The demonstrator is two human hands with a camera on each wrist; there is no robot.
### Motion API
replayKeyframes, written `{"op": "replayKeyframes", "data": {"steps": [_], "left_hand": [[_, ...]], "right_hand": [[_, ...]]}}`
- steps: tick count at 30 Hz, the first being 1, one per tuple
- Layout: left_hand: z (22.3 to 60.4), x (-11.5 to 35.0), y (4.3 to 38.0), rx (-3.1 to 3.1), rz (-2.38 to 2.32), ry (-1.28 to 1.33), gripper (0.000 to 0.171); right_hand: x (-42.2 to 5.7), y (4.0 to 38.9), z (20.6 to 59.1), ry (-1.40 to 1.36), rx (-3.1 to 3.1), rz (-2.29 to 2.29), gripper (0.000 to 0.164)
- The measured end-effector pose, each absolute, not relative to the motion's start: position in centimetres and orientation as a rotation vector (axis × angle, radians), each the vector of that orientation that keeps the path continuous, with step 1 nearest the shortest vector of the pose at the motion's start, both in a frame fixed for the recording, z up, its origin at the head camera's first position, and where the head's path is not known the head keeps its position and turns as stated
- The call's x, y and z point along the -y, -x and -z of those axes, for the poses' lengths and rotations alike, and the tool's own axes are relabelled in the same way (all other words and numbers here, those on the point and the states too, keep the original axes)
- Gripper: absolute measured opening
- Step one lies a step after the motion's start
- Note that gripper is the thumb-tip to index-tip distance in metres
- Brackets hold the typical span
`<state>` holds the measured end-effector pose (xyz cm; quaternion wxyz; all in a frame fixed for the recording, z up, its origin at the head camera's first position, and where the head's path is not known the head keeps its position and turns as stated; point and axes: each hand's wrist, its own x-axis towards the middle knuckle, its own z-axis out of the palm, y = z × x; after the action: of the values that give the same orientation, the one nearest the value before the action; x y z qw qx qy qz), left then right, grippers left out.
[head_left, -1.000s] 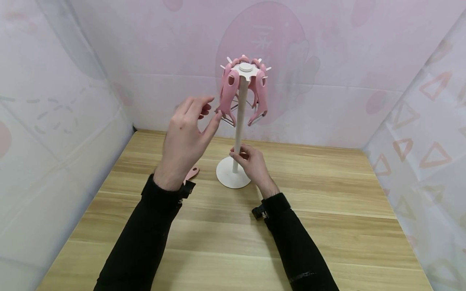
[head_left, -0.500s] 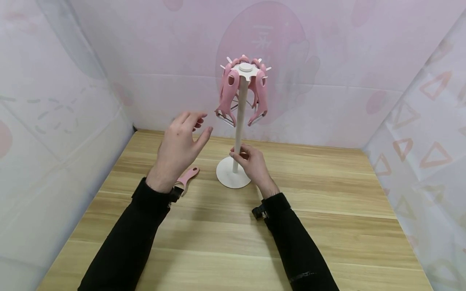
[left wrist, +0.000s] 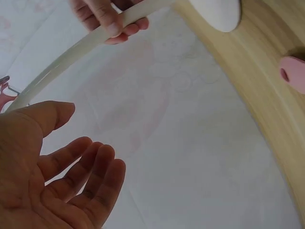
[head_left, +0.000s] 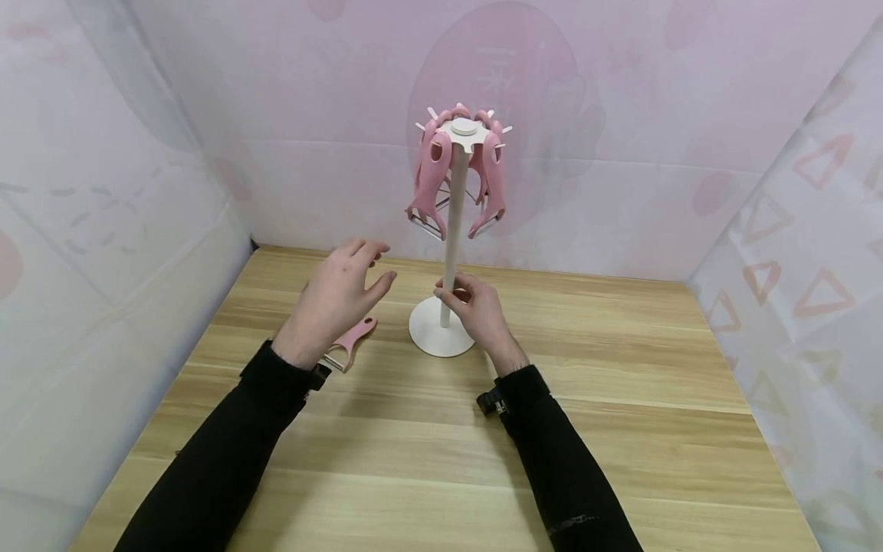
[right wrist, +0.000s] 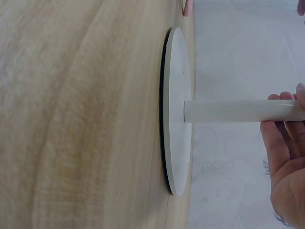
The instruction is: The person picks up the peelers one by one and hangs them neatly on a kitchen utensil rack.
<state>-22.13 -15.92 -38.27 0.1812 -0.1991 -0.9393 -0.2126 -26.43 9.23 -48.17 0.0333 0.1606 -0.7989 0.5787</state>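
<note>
My right hand (head_left: 484, 316) grips the lower pole of a white rotating-style stand (head_left: 453, 238), thumb and fingers around it, just above the round base (head_left: 429, 337). The right wrist view shows the fingers (right wrist: 278, 143) curled about the pole. Several pink peelers (head_left: 431, 180) hang from the prongs at the stand's top, blades downward. To the left, my left hand (head_left: 331, 299) hovers with relaxed, spread fingers and holds nothing, as its palm (left wrist: 62, 176) shows in the left wrist view. Below it a pink peeler (head_left: 359, 331) lies on the table, partly hidden by the left wrist.
The stand rests on a wood-grain table (head_left: 621, 429) toward its back edge. Printed cloth walls (head_left: 621, 215) rise behind and at both sides. Some white prongs at the stand's top stick out without peelers.
My left hand has moved away from the hanging peelers, down and left toward the table, uncovering more of the lying peeler. My right hand has stayed on the pole.
</note>
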Motion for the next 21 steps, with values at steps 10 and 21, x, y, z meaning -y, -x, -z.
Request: {"op": "replayKeyframes", "data": {"steps": [10, 21], "left_hand": [[40.8, 16.7, 22.7, 2.826, 0.505, 0.628, 0.048], [42.9, 17.8, 23.0, 2.997, 0.362, 0.655, 0.049]], "right_hand": [[-9.1, 26.5, 48.2, -0.491, 2.468, -1.751, 0.020], [-9.1, 26.5, 48.2, -0.491, 2.462, -1.747, 0.019]]}}
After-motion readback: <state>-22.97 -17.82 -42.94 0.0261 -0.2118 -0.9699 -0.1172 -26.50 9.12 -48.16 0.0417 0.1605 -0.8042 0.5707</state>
